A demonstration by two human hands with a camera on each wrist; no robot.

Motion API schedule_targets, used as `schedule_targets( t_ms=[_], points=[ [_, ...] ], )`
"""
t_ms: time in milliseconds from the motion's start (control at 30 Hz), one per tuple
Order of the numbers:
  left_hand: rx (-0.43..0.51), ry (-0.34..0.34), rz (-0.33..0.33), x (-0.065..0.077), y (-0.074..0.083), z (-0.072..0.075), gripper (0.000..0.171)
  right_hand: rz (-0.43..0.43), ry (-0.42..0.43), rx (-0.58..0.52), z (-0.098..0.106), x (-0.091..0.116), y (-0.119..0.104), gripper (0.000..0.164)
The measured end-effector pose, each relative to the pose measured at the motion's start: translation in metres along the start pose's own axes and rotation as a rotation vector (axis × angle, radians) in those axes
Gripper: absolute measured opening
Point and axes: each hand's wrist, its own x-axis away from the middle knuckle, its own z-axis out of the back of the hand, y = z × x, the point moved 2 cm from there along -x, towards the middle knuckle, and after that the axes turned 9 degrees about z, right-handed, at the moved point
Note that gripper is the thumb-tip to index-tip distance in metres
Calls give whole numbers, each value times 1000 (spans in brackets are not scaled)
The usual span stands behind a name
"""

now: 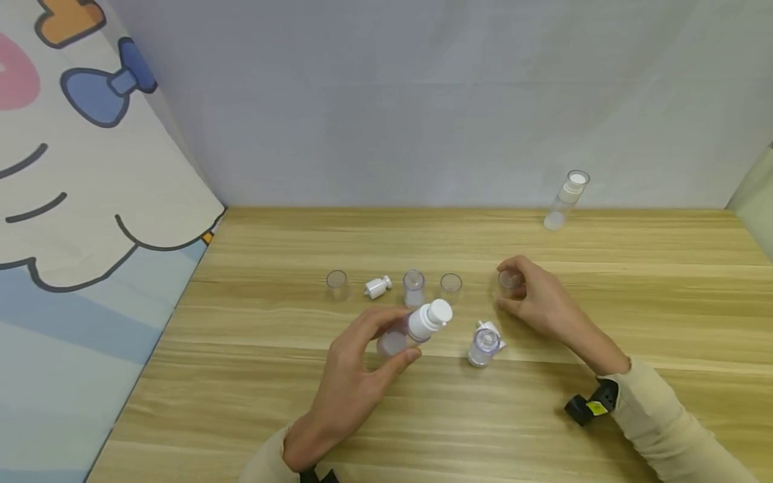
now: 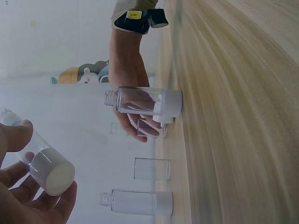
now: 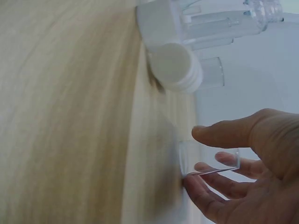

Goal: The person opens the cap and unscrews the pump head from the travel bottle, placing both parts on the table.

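My left hand [image 1: 356, 376] grips a clear pump bottle [image 1: 395, 339] with a white pump head, tilted and raised above the table. In the left wrist view the white base of this bottle [image 2: 60, 178] faces the camera. Around a clear cap [image 1: 510, 279] at the right, my right hand [image 1: 546, 302] has its thumb and fingers curled. That cap [image 3: 210, 156] stands on the table in the right wrist view. Nearer me is an open clear bottle [image 1: 480, 352], upright, with a white pump head [image 1: 488, 327] lying beside it.
Behind the left hand are another open bottle [image 1: 413, 295], a loose white pump head [image 1: 378, 288] and two clear caps, one left [image 1: 337, 282] and one right [image 1: 450, 283]. A capped pump bottle [image 1: 564, 201] stands at the back right, near the grey wall [image 1: 423, 107].
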Motion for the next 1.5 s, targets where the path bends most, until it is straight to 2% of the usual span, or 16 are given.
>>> schedule_targets(
  t_ms=[167,333,567,767,933,1100,1200,1367,1500],
  points=[
    [-3,3,11,0,0,0,46,-11,-16,-17,5,2,-8,58],
    [-4,3,19,0,1,0,47,0,21,-15,13,8,-19,56],
    [-6,9,16,0,0,0,45,104,139,59,23,19,-43,49],
    [1,18,-1,0,0,-1,45,178,212,48,25,32,-67,43],
    [13,2,19,0,1,-2,47,245,238,-40,23,44,-88,40],
    [25,-27,13,1,1,-5,48,317,183,-246,16,53,-107,40],
    [21,-40,9,1,2,-7,49,378,161,-320,12,58,-117,44],
    [5,-52,-20,1,5,-11,50,443,148,-357,5,62,-129,53],
    [10,-53,-68,1,8,-13,49,469,142,-316,1,63,-135,55]
  ],
)
